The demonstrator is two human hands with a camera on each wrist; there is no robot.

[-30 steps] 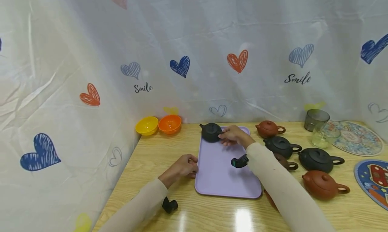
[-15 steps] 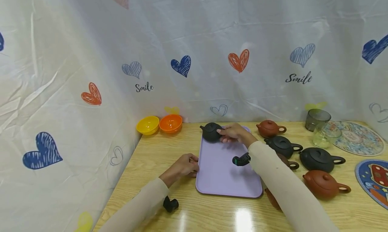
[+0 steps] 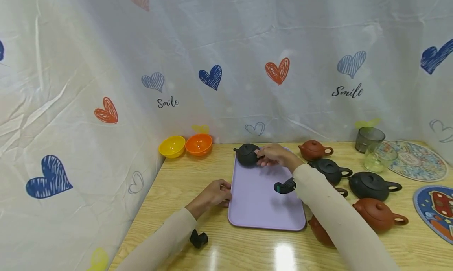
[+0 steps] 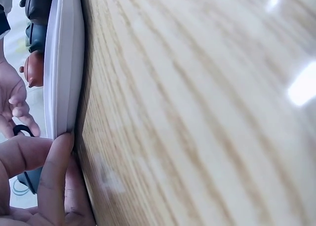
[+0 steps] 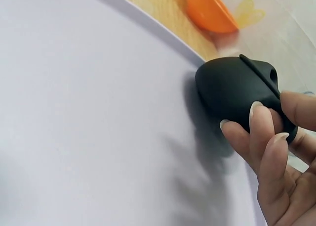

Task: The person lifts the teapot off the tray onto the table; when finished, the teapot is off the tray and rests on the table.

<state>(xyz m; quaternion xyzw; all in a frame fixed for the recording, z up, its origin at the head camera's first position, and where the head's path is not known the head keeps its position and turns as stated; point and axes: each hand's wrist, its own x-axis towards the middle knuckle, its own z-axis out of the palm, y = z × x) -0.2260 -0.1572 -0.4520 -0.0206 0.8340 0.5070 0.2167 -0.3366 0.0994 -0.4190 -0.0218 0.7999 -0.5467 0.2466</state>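
At the far left corner of the lilac tray (image 3: 262, 204) stands a small black teapot (image 3: 245, 155), its spout toward the left. My right hand (image 3: 276, 154) holds its handle; in the right wrist view the thumb and fingers close round the handle of the teapot (image 5: 227, 87). My left hand (image 3: 214, 193) grips the tray's left edge. Seen from the left wrist, a thumb and fingers pinch the rim of the tray (image 4: 66, 63). Part of the handle is hidden behind the right fingers.
Right of the tray stand several teapots, among them a red-brown one (image 3: 313, 150) and a black one (image 3: 369, 185). A yellow bowl (image 3: 172, 147) and an orange bowl (image 3: 199, 145) are at the back left. Dark (image 3: 369, 139) and clear glasses stand back right, beside round mats (image 3: 421, 163).
My right hand and forearm have shifted slightly to the right, with the fingers still at the teapot's handle. The teapot, the tray and my left hand look nearly unmoved.
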